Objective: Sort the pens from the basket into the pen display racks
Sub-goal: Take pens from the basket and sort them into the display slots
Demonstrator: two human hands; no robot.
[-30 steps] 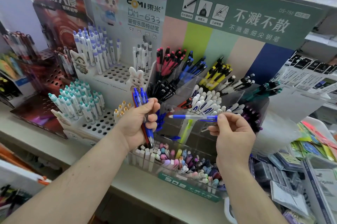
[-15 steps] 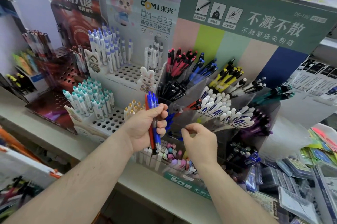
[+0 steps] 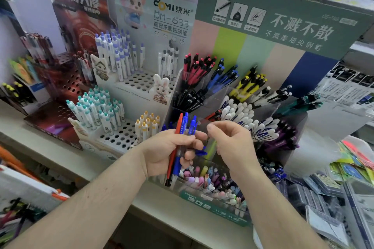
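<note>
Above the hands, the green header card [image 3: 283, 16] reads "DS"; to its left, the white rack card [image 3: 172, 18] reads "DOMI", "DM-633".

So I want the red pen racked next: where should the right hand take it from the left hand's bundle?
Pinch the red pen by its top end, coming from above. That end sticks up clear of the left hand, beside the blue pens, while its middle is wrapped by fingers. The right hand is already close by.

A stationery shop: shelf [image 3: 85, 165] of branded cardboard pen display racks [image 3: 139, 84], packaged goods [image 3: 323, 204] alongside.
</note>
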